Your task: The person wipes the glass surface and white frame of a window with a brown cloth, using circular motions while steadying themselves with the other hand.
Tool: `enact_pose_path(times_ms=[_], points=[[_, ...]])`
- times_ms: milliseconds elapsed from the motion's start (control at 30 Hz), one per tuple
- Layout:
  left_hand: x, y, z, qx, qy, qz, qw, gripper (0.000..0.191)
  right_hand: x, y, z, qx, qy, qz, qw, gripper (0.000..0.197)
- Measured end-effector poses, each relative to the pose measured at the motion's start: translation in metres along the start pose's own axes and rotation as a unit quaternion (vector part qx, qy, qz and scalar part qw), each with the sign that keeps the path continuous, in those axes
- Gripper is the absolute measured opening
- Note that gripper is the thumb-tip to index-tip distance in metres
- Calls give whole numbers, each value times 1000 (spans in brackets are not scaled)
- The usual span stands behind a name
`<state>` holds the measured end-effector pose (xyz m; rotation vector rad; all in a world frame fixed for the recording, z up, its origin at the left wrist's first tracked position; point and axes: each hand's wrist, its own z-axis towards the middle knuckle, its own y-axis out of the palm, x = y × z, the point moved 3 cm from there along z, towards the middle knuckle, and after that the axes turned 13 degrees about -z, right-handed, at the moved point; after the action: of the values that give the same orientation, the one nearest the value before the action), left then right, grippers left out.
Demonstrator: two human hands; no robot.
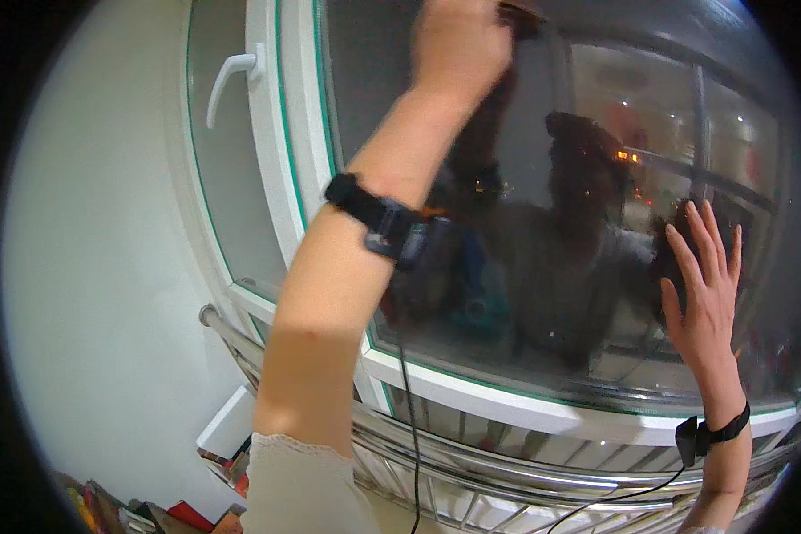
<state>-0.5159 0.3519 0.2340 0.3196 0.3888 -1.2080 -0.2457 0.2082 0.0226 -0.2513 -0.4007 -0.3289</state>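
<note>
A large dark window pane stands before me, reflecting the room and a person. High at the picture's top edge, my left hand is curled and blurred against the pane. Something dark shows just beside its knuckles; whether it is a held thing or a reflection is unclear. My right hand has its fingers spread in front of the glass at the right, apparently resting flat on it, with nothing held. Each wrist wears a black strap with a small device, the left one and the right one.
Left of the pane is a casement sash with a white handle. Metal railings run below the white window frame. Black cables hang from the wrist devices. Books or boxes lie low at the left by the wall.
</note>
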Motion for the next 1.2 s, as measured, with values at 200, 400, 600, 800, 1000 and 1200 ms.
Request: enact_pose_path(times_ms=[200,400,600,800,1000,1200], points=[[7,40,31,-42,136,20,990,36,4,-5,2,3,6,-23,1000,69],[-75,-46,36,-8,-27,176,984,43,9,-14,5,-7,5,-25,1000,66],[-100,-100,-34,-8,-115,227,967,48,9,-10,6,-2,7,-31,999,64],[-68,-115,-125,-47,-111,244,962,49,15,1,-1,-5,-5,-66,998,62],[14,-129,-214,-179,-188,224,939,67,16,1,3,3,1,-77,997,56],[88,-129,-296,-324,-340,180,865,86,14,-1,9,5,-3,-79,997,55]])
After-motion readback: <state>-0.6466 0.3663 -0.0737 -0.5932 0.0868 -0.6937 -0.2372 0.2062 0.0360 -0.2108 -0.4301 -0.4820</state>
